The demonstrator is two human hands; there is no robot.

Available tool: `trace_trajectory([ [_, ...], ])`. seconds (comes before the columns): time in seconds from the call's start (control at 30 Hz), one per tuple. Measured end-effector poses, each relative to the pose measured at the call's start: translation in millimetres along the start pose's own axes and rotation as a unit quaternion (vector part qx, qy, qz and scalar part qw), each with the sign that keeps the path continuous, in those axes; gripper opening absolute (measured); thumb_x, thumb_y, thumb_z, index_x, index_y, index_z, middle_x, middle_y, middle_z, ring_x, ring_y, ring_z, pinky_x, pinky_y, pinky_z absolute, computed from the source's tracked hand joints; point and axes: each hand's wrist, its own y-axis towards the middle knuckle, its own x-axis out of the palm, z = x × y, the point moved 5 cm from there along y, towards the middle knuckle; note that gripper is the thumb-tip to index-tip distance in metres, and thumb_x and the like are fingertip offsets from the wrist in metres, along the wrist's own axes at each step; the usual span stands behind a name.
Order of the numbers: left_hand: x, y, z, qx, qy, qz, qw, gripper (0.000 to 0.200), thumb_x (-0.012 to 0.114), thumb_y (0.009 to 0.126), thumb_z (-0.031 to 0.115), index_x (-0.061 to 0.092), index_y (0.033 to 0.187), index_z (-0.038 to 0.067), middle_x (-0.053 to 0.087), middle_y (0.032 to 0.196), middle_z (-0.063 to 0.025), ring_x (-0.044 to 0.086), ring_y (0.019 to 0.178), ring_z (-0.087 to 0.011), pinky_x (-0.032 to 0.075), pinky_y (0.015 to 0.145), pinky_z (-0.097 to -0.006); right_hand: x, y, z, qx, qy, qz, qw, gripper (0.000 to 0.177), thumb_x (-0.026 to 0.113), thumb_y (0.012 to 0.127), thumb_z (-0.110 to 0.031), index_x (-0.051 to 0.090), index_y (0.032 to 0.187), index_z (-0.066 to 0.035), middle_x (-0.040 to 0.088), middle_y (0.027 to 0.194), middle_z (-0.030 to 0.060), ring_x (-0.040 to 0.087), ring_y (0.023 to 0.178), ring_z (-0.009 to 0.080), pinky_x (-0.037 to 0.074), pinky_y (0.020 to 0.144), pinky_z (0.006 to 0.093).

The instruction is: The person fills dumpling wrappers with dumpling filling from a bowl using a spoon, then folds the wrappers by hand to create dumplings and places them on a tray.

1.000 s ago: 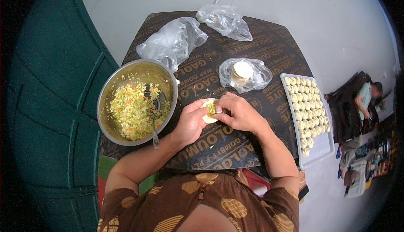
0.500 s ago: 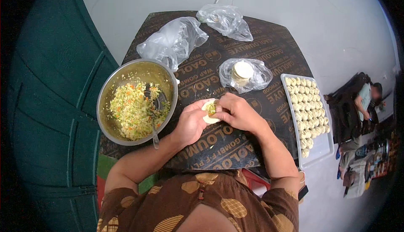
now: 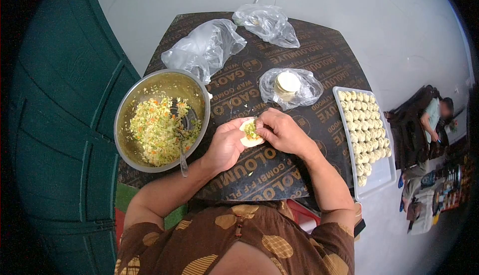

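Observation:
Between my hands is a round white wrapper (image 3: 253, 141) with chopped green and orange filling (image 3: 251, 130) on it. My left hand (image 3: 225, 147) holds the wrapper from the left, its thumb over the edge. The fingers of my right hand (image 3: 282, 131) pinch the wrapper's upper right edge. To the left a metal bowl (image 3: 120, 140) holds the vegetable filling and a spoon (image 3: 183, 160). Beyond my right hand, a stack of round wrappers (image 3: 288, 82) sits on a clear plastic bag (image 3: 310, 88).
A white tray (image 3: 381, 179) with several rows of pleated dumplings (image 3: 360, 120) lies at the table's right edge. Two clear bags (image 3: 202, 48) (image 3: 269, 24) rest at the far side of the dark table (image 3: 239, 88). A seated person (image 3: 433, 118) is at the far right.
My right fingers have shifted slightly up and away from the middle of the wrapper, and more of the filling shows. My left hand keeps its hold.

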Motion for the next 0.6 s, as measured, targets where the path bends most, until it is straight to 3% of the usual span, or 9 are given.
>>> trace_trajectory([
  [0.2,-6,1,-3,0.002,0.015,0.010,1.000,0.036,0.035,0.090,-0.005,0.043,0.125,-0.011,0.056,0.117,-0.0168,0.059,0.108,-0.0229,0.047,0.098,-0.0374,2,0,-3,0.000,-0.029,-0.006,1.000,0.009,0.062,0.083,-0.009,0.056,0.082,-0.002,0.058,0.079,0.0149,0.057,0.080,0.0348,0.047,0.071,0.0414],
  [0.43,-4,1,3,0.005,-0.004,-0.011,1.000,0.037,0.040,0.091,0.004,0.044,0.123,-0.012,0.057,0.116,-0.0182,0.060,0.106,-0.0251,0.047,0.096,-0.0375,-15,-1,7,0.010,0.032,0.018,0.999,0.008,0.065,0.082,-0.005,0.059,0.085,-0.001,0.058,0.081,0.0116,0.057,0.079,0.0296,0.047,0.072,0.0368],
  [0.6,-3,1,2,-0.010,0.009,0.007,1.000,0.035,0.041,0.092,0.006,0.045,0.123,-0.012,0.058,0.115,-0.0175,0.061,0.105,-0.0244,0.047,0.096,-0.0370,-15,-3,7,0.004,0.000,-0.031,1.000,0.012,0.067,0.079,-0.005,0.059,0.086,-0.001,0.059,0.082,0.0109,0.056,0.083,0.0299,0.046,0.074,0.0376],
])
